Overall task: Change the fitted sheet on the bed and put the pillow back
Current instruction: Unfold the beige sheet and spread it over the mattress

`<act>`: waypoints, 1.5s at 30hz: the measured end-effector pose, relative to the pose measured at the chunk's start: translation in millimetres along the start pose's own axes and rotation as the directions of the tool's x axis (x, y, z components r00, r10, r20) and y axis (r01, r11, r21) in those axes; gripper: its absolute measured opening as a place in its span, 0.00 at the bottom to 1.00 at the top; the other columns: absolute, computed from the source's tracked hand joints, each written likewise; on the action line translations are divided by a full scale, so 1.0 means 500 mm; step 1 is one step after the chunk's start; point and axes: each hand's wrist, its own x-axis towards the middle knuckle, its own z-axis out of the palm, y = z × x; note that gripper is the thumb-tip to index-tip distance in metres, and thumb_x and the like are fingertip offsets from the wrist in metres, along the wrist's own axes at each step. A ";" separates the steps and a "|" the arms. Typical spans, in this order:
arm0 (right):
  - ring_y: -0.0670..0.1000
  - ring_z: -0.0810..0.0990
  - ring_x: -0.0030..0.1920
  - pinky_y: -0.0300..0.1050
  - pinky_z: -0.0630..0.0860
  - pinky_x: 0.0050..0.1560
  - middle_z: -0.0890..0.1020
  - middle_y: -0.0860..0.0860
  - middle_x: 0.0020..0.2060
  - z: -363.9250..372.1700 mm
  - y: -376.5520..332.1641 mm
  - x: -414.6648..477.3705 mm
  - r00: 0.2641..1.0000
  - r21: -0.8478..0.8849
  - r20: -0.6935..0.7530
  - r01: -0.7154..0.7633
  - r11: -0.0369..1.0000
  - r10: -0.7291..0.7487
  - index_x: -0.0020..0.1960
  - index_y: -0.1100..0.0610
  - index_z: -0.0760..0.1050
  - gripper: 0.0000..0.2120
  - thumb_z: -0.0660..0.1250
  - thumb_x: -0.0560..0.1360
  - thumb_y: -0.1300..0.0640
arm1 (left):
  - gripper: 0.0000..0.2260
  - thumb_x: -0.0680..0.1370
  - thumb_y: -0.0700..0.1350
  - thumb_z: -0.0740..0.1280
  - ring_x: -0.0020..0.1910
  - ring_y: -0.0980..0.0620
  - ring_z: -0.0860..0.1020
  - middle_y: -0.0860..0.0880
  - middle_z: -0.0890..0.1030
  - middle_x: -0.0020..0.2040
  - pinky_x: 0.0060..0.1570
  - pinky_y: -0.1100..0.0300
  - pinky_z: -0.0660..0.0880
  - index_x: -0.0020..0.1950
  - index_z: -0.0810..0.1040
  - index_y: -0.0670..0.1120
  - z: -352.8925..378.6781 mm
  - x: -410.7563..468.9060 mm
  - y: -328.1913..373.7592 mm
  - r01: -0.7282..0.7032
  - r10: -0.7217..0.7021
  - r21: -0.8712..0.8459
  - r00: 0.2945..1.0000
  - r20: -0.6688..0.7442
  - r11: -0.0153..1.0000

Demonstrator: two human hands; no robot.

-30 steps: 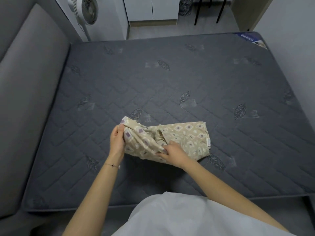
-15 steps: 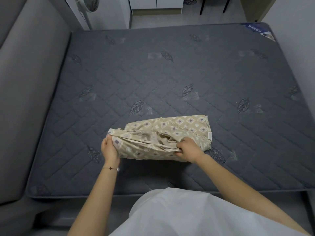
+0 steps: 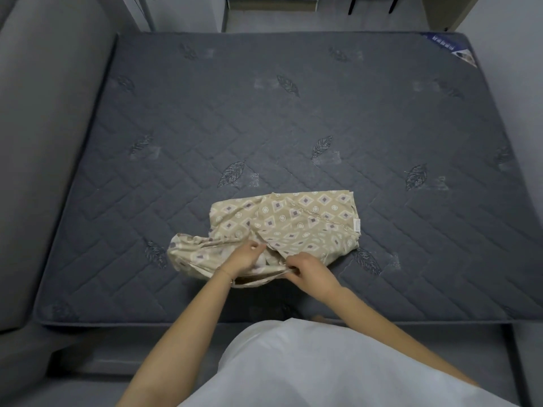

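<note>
The mattress point(image 3: 264, 113) is bare; our left hand point(image 3: 244, 257) and right hand point(image 3: 312, 270) grip the bunched fitted sheet point(image 3: 308, 221); we judge spreading, fitting and the pillow remain.

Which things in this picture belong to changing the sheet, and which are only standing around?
Belong to the job:
patterned sheet, held by the left hand and the right hand; bare grey mattress. No pillow is in view.

Only standing around:
fan stand; cabinet base; dark furniture legs; padded grey panel beside the mattress.
</note>
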 end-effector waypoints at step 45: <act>0.43 0.66 0.31 0.37 0.63 0.33 0.69 0.45 0.28 -0.475 -0.169 0.224 0.719 0.392 -0.682 0.207 0.897 0.132 0.34 0.60 0.71 0.12 0.69 0.74 0.60 | 0.10 0.82 0.42 0.62 0.38 0.59 0.72 0.54 0.74 0.37 0.43 0.66 0.69 0.43 0.76 0.40 -0.214 -0.132 0.434 -0.790 0.625 -0.066 0.530 -0.573 0.610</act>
